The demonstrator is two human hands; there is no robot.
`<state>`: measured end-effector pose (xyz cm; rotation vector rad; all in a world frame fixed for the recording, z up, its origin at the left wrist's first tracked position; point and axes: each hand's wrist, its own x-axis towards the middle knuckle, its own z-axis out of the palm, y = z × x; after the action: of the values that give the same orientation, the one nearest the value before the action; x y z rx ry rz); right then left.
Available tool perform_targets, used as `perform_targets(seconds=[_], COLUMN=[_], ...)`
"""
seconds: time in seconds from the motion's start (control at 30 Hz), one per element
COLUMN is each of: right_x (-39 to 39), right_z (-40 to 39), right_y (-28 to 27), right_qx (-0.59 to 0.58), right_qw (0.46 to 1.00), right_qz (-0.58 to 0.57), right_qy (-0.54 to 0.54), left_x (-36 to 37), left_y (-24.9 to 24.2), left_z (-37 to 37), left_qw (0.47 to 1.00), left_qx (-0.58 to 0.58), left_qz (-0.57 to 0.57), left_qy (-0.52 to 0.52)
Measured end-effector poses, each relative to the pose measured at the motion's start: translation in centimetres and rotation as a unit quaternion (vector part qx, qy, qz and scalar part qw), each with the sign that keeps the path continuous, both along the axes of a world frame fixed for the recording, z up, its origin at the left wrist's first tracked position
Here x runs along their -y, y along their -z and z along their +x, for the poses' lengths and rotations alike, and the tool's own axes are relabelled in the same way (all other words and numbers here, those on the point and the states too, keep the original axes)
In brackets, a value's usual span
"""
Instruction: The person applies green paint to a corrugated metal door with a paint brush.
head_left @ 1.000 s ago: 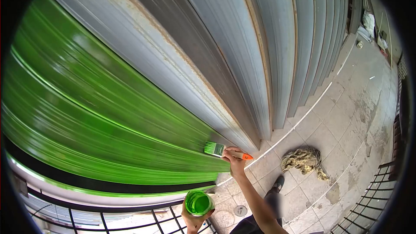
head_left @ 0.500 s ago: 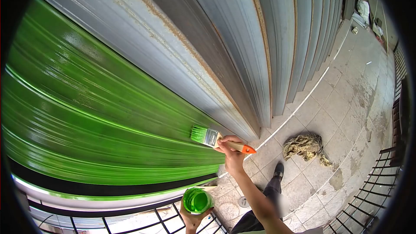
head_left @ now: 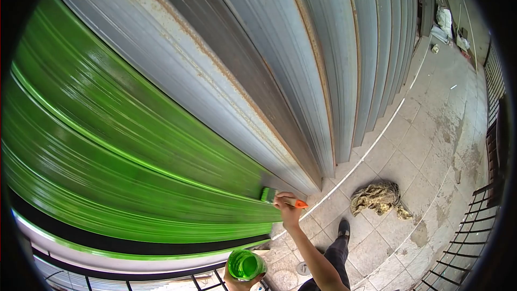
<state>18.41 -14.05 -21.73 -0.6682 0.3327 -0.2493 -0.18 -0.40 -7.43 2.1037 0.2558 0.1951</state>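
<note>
My right hand (head_left: 288, 211) is closed round the wooden handle of a paintbrush (head_left: 269, 194) with an orange tip. Green bristles rest against the lower end of a ribbed metal panel (head_left: 140, 145), whose surface is coated in glossy green paint. Low in the view, my left hand (head_left: 241, 284) grips a jar of green paint (head_left: 245, 265), its open mouth facing up. Beside the green part stand folded panel sections of bare grey metal (head_left: 226, 83) with rusty edges.
A crumpled, stained rag (head_left: 379, 199) lies on the tiled floor (head_left: 398, 167). A white line or cord (head_left: 371, 152) runs along the panels' foot. Black metal railings (head_left: 463, 242) border the right and bottom. Assorted items (head_left: 444, 24) sit at the far end.
The brush in my right hand has moved down and to the right, toward the panel's lower end. The jar appears slightly lower, as the whole view has shifted a little.
</note>
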Motion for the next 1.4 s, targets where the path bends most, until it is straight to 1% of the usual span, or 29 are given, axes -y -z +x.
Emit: perform_targets(seconds=[0.07, 0.1, 0.2, 0.23, 0.33, 0.37, 0.47, 0.57, 0.6, 0.67, 0.7, 0.73, 0.8, 0.83, 0.93, 0.97, 1.07, 1.13, 1.17, 1.27, 1.3, 1.37, 1.4], right_x=[0.2, 0.7, 1.6, 1.2, -0.2, -0.2, -0.1, 0.2, 0.0, -0.9, -0.8, -0.4, 0.9, 1.2, 0.8, 0.6, -0.6, -0.8, -0.8, -1.2, -1.1, -0.5, -0.3], right_z=[-0.6, -0.5, -0.5, -0.2, -0.1, -0.3, -0.9, -1.4, -0.9, -0.5, -0.4, -0.6, -1.4, -1.5, -1.0, -0.9, -2.0, -3.0, -2.9, -2.7, -2.3, -2.0, -2.0], right_y=[-7.3, -9.6, -11.3, -9.5, -2.8, -1.2, 5.5, 7.1, 6.1, 1.3, -2.1, -5.1, -9.0, -9.6, -6.6, -5.2, 1.0, 6.0, 7.2, 3.7, 1.6, -5.7, -8.1], right_qx=[0.049, 0.074, 0.111, 0.101, 0.003, -0.048, -0.048, -0.078, -0.028, 0.061, 0.057, 0.052, 0.068, 0.076, 0.098, 0.048, 0.001, -0.029, -0.040, -0.004, 0.040, 0.096, 0.124], right_qw=[0.999, 0.997, 0.990, 0.993, 0.996, 0.995, 0.997, 0.993, 0.997, 0.997, 0.998, 0.998, 0.993, 0.990, 0.993, 0.995, 0.998, 0.999, 0.999, 1.000, 0.999, 0.995, 0.991], right_qz=[0.015, 0.022, 0.076, 0.052, 0.094, 0.092, 0.018, -0.031, -0.012, 0.024, 0.035, 0.047, 0.096, 0.120, 0.063, 0.080, 0.064, 0.040, 0.026, 0.028, 0.002, -0.014, -0.022], right_qy=[0.010, 0.014, 0.028, 0.019, 0.002, 0.004, 0.057, 0.079, 0.064, 0.029, 0.016, 0.003, -0.001, -0.002, -0.022, -0.038, -0.007, 0.008, 0.018, -0.011, -0.028, -0.038, -0.043], left_x=[0.1, 0.2, -0.5, -0.5, -0.6, -0.7, -0.6, -0.3, -0.4, -0.5, -0.8, -0.7, -0.7, -0.6, -0.4, -0.4, -0.4, -0.4, -0.5, -0.6, -0.7, -0.9, -1.0], left_y=[-0.2, -0.5, 0.3, 0.4, 0.6, 0.8, 1.0, 1.2, 1.4, 1.3, 1.7, 1.8, 1.7, 1.7, 1.8, 1.9, 1.9, 1.9, 1.9, 1.7, 1.6, 1.4, 1.3], left_z=[0.1, 0.2, -0.1, -0.2, -0.5, -0.5, -1.1, -1.5, -1.4, -1.4, -1.5, -1.6, -1.7, -1.7, -1.9, -2.0, -2.0, -2.2, -2.2, -2.3, -2.3, -2.2, -2.4], left_qw=[1.000, 1.000, 1.000, 1.000, 1.000, 1.000, 0.999, 0.999, 0.999, 1.000, 0.999, 0.999, 0.999, 0.999, 0.999, 0.999, 0.999, 0.999, 0.999, 0.999, 0.999, 0.999, 0.999], left_qx=[-0.001, 0.000, 0.021, 0.022, 0.019, 0.020, 0.019, 0.029, 0.036, 0.013, 0.029, 0.027, 0.022, 0.020, 0.011, 0.007, 0.003, 0.000, 0.000, -0.001, -0.002, -0.001, -0.002], left_qz=[-0.002, 0.002, 0.010, 0.012, 0.016, 0.017, 0.023, 0.021, 0.023, 0.008, 0.035, 0.036, 0.036, 0.035, 0.036, 0.036, 0.038, 0.039, 0.040, 0.037, 0.038, 0.038, 0.039], left_qy=[0.001, 0.007, 0.007, 0.008, 0.013, 0.015, 0.020, 0.010, 0.010, 0.012, 0.022, 0.025, 0.028, 0.029, 0.031, 0.032, 0.036, 0.035, 0.035, 0.037, 0.035, 0.036, 0.035])
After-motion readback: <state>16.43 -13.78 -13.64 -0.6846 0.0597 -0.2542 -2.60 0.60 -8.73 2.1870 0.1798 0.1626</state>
